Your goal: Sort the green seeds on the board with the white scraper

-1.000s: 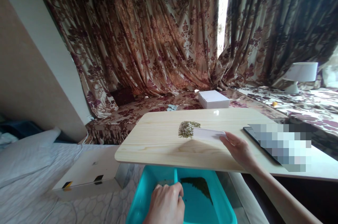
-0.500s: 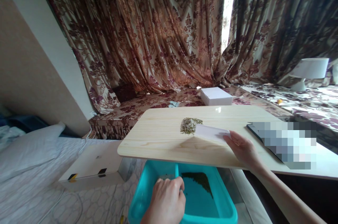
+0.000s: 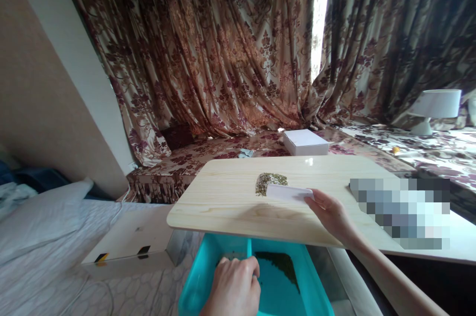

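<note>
My right hand [image 3: 329,209] grips one end of a flat white card [image 3: 288,193], tilted low over the pale wooden tabletop [image 3: 219,207]. The card's far end reaches a pile of small green and whitish grains [image 3: 273,178] and hides part of it. Below the front edge of the tabletop stands a turquoise divided bin [image 3: 310,269]. Closed fingers of my left hand [image 3: 235,284] wrap over its middle divider; the fingertips are hidden. Dark green grains [image 3: 284,266] lie in the bin's right compartment. My left hand covers much of the left compartment.
A blurred-out flat object [image 3: 399,214] lies on the tabletop's right side. Left of the bin, a white box [image 3: 130,236] rests on the bed [image 3: 40,266]. Behind the table are another white box [image 3: 307,142], a lamp [image 3: 437,103] and patterned curtains [image 3: 223,58].
My right hand has drawn the card slightly left and nearer, along the front of the pile. My left hand stays at the bin's divider. The view has tipped up a little.
</note>
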Tool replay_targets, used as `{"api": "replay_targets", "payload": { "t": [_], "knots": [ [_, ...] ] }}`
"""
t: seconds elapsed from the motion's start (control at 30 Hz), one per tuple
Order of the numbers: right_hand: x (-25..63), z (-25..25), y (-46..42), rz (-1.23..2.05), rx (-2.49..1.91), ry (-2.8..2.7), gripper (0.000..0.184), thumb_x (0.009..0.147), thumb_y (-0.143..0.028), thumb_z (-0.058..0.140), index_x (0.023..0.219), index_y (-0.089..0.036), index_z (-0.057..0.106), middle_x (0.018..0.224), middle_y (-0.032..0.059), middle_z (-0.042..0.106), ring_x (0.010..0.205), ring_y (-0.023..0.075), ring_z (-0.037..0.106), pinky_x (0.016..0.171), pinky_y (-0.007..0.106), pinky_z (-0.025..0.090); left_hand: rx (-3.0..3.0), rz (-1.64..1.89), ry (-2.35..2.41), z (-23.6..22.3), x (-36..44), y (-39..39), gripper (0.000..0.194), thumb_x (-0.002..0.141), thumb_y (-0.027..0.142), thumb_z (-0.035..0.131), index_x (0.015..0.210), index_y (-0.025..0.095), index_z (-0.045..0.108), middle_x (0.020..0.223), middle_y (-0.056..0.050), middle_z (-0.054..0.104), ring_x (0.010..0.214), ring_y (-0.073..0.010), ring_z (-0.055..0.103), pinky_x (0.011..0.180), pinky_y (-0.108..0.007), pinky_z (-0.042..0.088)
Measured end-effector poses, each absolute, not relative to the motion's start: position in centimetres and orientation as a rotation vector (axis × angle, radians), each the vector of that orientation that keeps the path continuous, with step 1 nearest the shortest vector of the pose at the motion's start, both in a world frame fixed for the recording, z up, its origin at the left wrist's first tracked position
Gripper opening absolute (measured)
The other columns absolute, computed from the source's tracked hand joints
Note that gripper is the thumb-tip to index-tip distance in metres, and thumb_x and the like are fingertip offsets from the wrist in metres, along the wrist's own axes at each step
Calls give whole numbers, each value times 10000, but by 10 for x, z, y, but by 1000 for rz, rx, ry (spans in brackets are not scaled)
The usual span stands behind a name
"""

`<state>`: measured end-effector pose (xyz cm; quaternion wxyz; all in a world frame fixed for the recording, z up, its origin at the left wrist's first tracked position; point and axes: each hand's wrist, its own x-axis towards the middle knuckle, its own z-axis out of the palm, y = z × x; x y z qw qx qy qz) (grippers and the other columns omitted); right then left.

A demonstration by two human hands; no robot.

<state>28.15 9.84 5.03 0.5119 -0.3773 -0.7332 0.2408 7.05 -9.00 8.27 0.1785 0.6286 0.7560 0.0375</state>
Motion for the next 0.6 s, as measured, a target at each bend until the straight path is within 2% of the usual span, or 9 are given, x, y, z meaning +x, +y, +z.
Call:
{"api": "replay_targets", "payload": {
  "t": [0.1, 0.3, 0.6],
  "knots": [
    [275, 55, 103, 677, -873, -1769, 368, 805, -533, 568, 909, -218, 727, 877, 58, 775, 856, 256, 713, 789, 386, 575, 1780, 81, 2144, 86, 70, -89, 330, 843, 154, 390, 961, 274, 674, 997, -11, 702, 1008, -207, 595, 910, -308, 383],
    [274, 58, 102, 653, -896, -1837, 299, 812, -486, 568, 852, -220, 700, 823, 40, 768, 795, 242, 710, 738, 339, 572, 1783, 114, 2130, 85, 70, -88, 324, 843, 156, 394, 947, 279, 675, 986, 1, 707, 994, -199, 601, 915, -306, 376],
    [296, 65, 84, 677, -922, -1879, 396, 777, -578, 591, 846, -200, 684, 763, 51, 751, 739, 236, 705, 675, 301, 565, 1798, 126, 2127, 86, 71, -89, 303, 854, 172, 393, 927, 277, 668, 962, 1, 707, 975, -210, 601, 882, -322, 386]
  ]
}}
